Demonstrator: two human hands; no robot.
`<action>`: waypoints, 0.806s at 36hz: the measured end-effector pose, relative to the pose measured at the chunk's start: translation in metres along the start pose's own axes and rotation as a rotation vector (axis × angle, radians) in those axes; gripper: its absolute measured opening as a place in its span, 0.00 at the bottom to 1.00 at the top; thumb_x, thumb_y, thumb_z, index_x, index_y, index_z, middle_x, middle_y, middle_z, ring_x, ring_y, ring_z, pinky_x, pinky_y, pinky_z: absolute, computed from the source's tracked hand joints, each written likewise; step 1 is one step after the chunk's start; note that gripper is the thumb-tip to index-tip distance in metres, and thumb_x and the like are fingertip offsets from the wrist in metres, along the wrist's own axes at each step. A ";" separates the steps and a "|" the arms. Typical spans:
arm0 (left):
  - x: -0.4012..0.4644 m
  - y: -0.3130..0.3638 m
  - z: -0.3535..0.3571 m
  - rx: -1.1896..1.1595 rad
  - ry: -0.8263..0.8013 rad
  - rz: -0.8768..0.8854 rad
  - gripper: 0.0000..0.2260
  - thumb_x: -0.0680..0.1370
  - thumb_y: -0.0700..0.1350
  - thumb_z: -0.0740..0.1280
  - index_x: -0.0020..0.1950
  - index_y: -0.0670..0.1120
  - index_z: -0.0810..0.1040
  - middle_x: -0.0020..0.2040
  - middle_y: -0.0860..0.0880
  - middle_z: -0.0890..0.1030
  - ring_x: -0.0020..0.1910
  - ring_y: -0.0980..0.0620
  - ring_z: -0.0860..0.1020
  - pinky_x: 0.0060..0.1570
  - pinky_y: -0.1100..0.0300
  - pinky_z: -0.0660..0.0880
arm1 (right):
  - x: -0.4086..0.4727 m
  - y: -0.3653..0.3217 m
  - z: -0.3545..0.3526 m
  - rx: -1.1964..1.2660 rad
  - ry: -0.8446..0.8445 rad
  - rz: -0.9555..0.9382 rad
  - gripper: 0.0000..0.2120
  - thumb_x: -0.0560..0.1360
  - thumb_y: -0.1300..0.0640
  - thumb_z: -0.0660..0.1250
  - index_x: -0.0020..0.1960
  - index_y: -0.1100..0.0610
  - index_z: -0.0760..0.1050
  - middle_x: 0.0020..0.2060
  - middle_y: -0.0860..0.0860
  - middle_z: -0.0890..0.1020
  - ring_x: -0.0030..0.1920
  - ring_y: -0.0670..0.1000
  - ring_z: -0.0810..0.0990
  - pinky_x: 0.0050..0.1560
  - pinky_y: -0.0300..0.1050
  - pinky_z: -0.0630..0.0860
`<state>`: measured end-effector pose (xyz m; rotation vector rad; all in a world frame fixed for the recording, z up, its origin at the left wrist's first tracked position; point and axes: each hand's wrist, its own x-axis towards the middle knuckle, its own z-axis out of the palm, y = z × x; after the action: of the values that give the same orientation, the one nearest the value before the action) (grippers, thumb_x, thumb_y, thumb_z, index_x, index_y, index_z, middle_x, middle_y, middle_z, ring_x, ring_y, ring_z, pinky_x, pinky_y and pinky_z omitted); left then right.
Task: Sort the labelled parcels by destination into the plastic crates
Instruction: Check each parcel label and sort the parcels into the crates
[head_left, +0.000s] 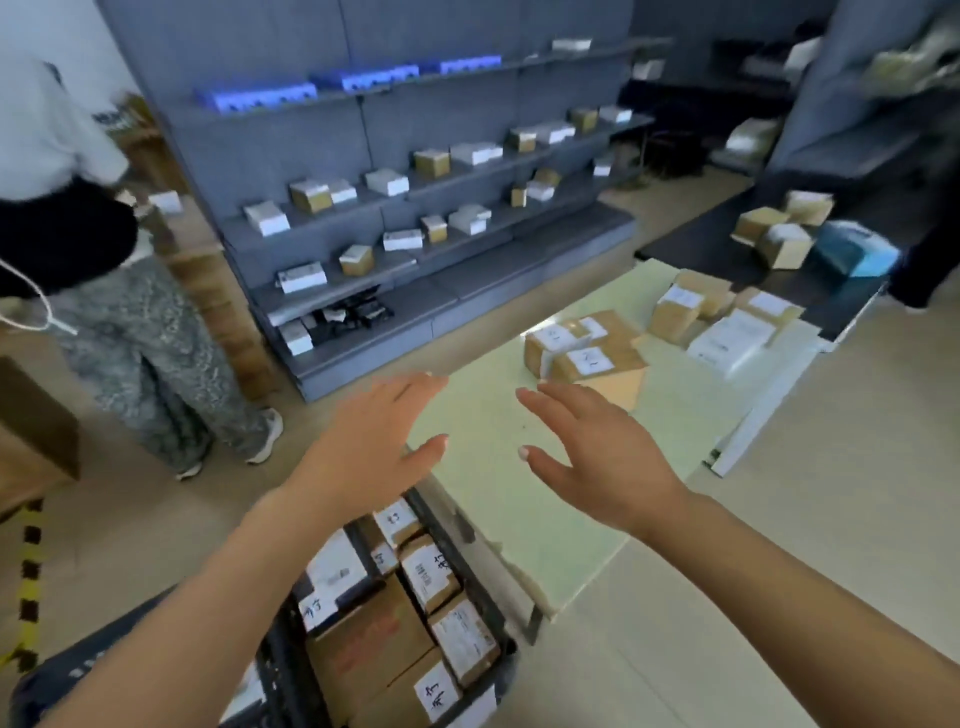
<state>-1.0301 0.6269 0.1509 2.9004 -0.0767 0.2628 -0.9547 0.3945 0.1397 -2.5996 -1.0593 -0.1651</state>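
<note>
Both hands empty, between picks. Left hand (363, 441) and right hand (597, 457) hover over the pale green table (498, 499), fingers straight and spread, grasping nothing. Black plastic crate (480, 577) below left hand already packed w/ labelled parcels (431, 571). Unsorted parcels sit further up table, nearest a brown box pair (582, 348), apart from both hands. Next, prob: reach fwd, grab nearest box, read label, pick crate.

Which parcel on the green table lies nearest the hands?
The plain brown parcel at the near edge of the stack, just beyond the right hand; the others sit farther back.
</note>
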 end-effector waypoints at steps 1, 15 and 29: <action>0.008 0.014 -0.006 -0.021 0.026 -0.006 0.27 0.79 0.55 0.63 0.76 0.50 0.62 0.73 0.52 0.67 0.71 0.53 0.64 0.69 0.59 0.60 | -0.004 0.012 -0.015 -0.006 0.029 0.005 0.25 0.74 0.45 0.65 0.69 0.54 0.72 0.62 0.55 0.78 0.61 0.58 0.78 0.52 0.50 0.78; 0.120 0.227 0.007 -0.111 0.113 0.096 0.27 0.77 0.57 0.65 0.74 0.50 0.66 0.70 0.54 0.70 0.69 0.53 0.68 0.64 0.60 0.62 | -0.107 0.202 -0.184 -0.126 0.100 0.147 0.28 0.79 0.43 0.61 0.76 0.44 0.58 0.75 0.46 0.63 0.74 0.48 0.60 0.71 0.45 0.62; 0.253 0.346 0.070 -0.204 0.030 0.256 0.26 0.78 0.59 0.63 0.74 0.54 0.65 0.65 0.62 0.69 0.65 0.59 0.68 0.59 0.62 0.65 | -0.119 0.342 -0.220 -0.107 0.045 0.337 0.27 0.79 0.42 0.60 0.76 0.42 0.57 0.75 0.44 0.62 0.74 0.47 0.59 0.71 0.44 0.62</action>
<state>-0.7947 0.2659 0.2063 2.6797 -0.4454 0.3208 -0.7980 0.0116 0.2322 -2.8086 -0.5989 -0.2019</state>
